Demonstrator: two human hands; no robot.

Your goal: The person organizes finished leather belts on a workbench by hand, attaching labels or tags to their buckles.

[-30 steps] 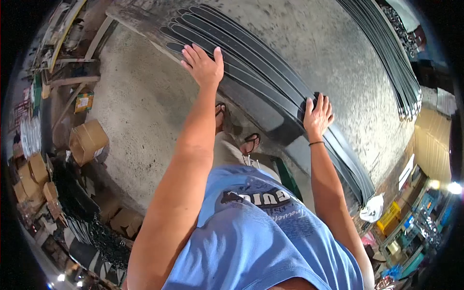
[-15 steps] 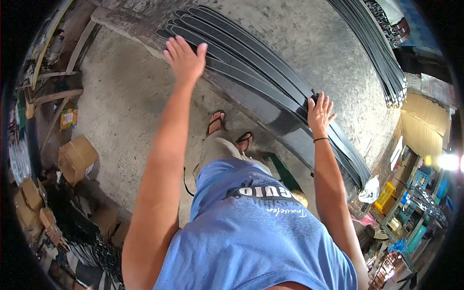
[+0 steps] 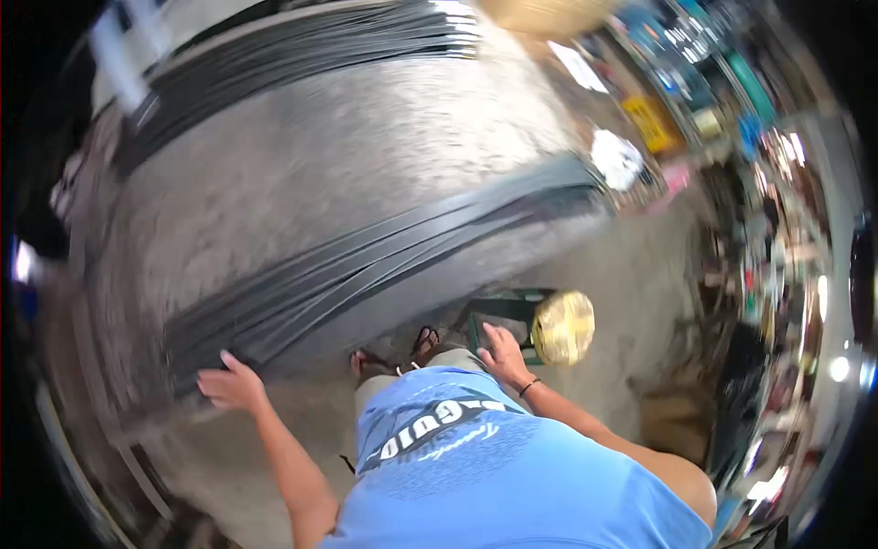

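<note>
Long black strips like belts lie in a loose, overlapping bundle along the near side of a grey table. At the left end of the bundle, my left hand is beside the strips at the table's edge, fingers apart and holding nothing; whether it touches them is unclear through the blur. My right hand hangs off the table near my waist, empty with its fingers apart, close to a round gold-coloured object and a dark green frame.
A second bundle of black strips lies along the table's far side. A white crumpled bag sits at the right end. Beyond are a yellow crate and cluttered shelves. Sandalled feet are below the table's near edge.
The view has turned, and the bundle now slopes up to the right. My right hand has come off the strips and down beside my body. My left hand remains near the bundle's left end.
</note>
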